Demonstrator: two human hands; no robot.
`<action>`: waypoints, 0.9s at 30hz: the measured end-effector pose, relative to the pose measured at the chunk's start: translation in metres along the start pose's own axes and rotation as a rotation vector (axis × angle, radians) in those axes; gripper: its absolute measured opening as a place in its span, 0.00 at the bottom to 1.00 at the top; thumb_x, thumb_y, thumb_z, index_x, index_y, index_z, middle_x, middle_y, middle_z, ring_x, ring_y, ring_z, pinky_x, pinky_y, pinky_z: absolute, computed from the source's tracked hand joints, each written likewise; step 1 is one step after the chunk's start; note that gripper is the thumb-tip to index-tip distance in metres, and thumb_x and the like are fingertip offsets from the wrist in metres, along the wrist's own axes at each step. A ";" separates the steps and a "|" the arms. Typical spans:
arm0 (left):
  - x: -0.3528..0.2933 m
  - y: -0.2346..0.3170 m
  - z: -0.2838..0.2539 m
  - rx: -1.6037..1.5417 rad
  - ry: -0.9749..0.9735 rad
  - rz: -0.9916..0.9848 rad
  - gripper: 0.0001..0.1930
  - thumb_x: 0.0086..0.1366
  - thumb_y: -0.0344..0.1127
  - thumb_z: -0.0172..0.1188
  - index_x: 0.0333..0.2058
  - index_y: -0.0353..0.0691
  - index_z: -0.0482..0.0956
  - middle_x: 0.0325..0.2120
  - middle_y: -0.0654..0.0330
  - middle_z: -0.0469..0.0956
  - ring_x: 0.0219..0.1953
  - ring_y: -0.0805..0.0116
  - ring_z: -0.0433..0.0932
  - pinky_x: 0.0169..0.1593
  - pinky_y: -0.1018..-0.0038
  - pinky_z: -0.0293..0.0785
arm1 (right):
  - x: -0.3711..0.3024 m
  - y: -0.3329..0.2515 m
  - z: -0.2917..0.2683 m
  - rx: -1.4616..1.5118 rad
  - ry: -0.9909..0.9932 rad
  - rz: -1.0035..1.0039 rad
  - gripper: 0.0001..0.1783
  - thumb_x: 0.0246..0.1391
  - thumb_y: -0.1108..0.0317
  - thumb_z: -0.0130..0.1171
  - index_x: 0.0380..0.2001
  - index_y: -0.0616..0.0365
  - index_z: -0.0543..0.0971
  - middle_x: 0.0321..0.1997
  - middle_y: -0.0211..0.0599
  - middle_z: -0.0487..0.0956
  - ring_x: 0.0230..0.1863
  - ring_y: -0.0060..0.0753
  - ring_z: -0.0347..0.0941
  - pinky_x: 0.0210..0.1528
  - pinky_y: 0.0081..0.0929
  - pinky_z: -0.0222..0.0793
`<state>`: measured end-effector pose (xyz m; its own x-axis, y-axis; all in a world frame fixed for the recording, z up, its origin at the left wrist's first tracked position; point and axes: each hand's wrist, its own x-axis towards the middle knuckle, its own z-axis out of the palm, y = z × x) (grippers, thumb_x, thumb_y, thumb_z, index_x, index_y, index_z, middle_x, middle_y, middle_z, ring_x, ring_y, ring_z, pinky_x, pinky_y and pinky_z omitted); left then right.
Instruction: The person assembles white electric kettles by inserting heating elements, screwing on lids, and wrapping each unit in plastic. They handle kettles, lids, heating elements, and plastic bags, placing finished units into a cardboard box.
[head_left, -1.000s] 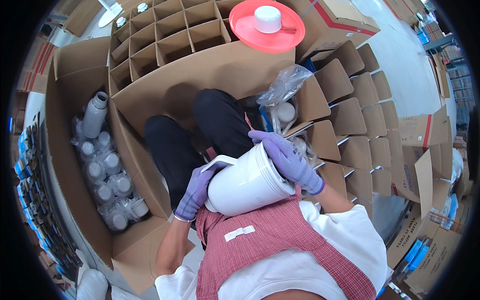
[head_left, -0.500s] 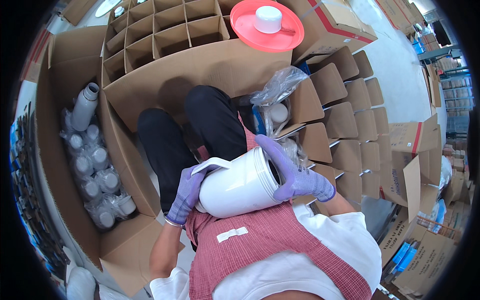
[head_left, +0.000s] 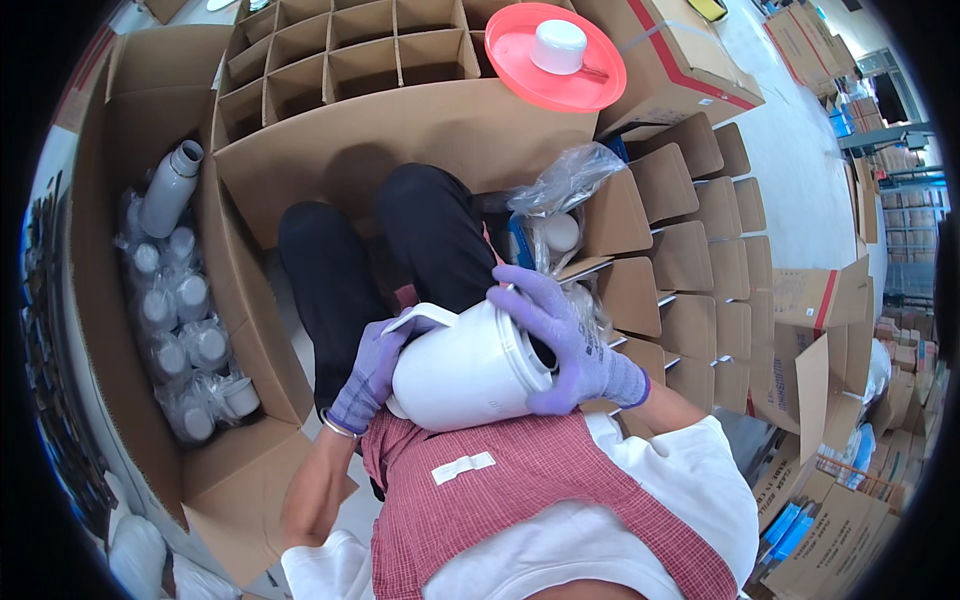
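A white vacuum jug body (head_left: 460,375) with a side handle lies across my lap, its mouth toward the right. My left hand (head_left: 372,372) is closed round the jug at its handle side, near the base. At the mouth end my right hand (head_left: 585,350) grips the ring-like rim, thumb below and fingers above. The rim looks slightly tilted against the body; whether it is a separate ring I cannot tell. The dark inside shows partly behind the fingers.
On the left, a long carton (head_left: 235,455) holds several plastic-wrapped white containers (head_left: 190,295) and a bare grey-white flask (head_left: 172,188). Ahead, a divided carton (head_left: 400,110) bears a red round tray (head_left: 510,50) with a white cup (head_left: 558,47). Cardboard dividers (head_left: 685,255) stand at right.
My right hand has shifted its hold round the jug's mouth, fingers curling further over the rim. The rim now sits more tilted. The whole view has moved slightly.
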<state>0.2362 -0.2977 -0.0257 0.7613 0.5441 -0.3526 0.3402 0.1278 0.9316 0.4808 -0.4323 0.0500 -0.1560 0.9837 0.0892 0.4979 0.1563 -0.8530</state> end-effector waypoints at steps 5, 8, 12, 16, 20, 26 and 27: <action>0.014 0.028 0.002 -0.198 0.153 -0.177 0.16 0.69 0.32 0.48 0.42 0.31 0.84 0.36 0.57 0.85 0.38 0.72 0.82 0.43 0.73 0.76 | 0.007 0.026 -0.008 -0.020 0.116 -0.178 0.61 0.29 0.42 0.68 0.69 0.58 0.61 0.71 0.54 0.55 0.70 0.58 0.55 0.71 0.47 0.49; 0.024 0.040 -0.001 -0.232 0.366 0.219 0.16 0.68 0.35 0.53 0.44 0.29 0.84 0.45 0.51 0.83 0.48 0.63 0.80 0.57 0.70 0.72 | 0.016 0.045 0.002 0.429 0.356 0.044 0.58 0.44 0.36 0.63 0.72 0.58 0.55 0.72 0.51 0.56 0.73 0.51 0.50 0.74 0.42 0.43; 0.028 0.067 -0.021 -0.095 0.385 0.477 0.28 0.67 0.52 0.56 0.45 0.26 0.81 0.47 0.46 0.81 0.51 0.57 0.79 0.58 0.64 0.70 | 0.036 0.027 -0.025 0.072 0.446 -0.132 0.52 0.54 0.37 0.57 0.72 0.57 0.55 0.72 0.54 0.55 0.73 0.54 0.51 0.74 0.43 0.43; 0.029 0.080 -0.022 -0.062 0.380 0.425 0.31 0.66 0.54 0.56 0.47 0.24 0.80 0.45 0.50 0.82 0.47 0.64 0.79 0.56 0.68 0.72 | 0.051 0.011 -0.038 -0.074 0.429 -0.143 0.49 0.44 0.52 0.67 0.69 0.52 0.60 0.68 0.53 0.60 0.69 0.58 0.55 0.70 0.46 0.50; 0.036 0.030 -0.047 -0.143 0.184 0.202 0.21 0.67 0.45 0.56 0.43 0.30 0.83 0.39 0.56 0.82 0.42 0.68 0.79 0.51 0.71 0.73 | 0.054 -0.030 -0.044 -0.170 0.395 -0.466 0.48 0.30 0.39 0.70 0.56 0.54 0.73 0.62 0.54 0.66 0.61 0.59 0.62 0.61 0.50 0.59; 0.075 -0.036 -0.045 -0.174 0.285 0.096 0.13 0.66 0.38 0.54 0.38 0.35 0.84 0.34 0.58 0.82 0.37 0.70 0.79 0.46 0.71 0.75 | 0.061 -0.064 -0.019 -0.104 -0.047 -0.937 0.47 0.27 0.26 0.63 0.52 0.39 0.77 0.60 0.44 0.69 0.62 0.62 0.60 0.60 0.65 0.47; 0.075 -0.047 -0.057 -0.123 0.180 0.195 0.14 0.66 0.37 0.54 0.39 0.34 0.84 0.34 0.58 0.82 0.37 0.70 0.79 0.46 0.71 0.75 | 0.061 -0.061 -0.031 -0.184 0.023 -0.847 0.46 0.31 0.26 0.62 0.53 0.41 0.76 0.59 0.44 0.69 0.62 0.63 0.59 0.62 0.62 0.49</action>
<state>0.2457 -0.2160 -0.0910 0.6916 0.7055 -0.1546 0.1187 0.1001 0.9879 0.4676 -0.3786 0.1237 -0.5205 0.5306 0.6690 0.3523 0.8472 -0.3978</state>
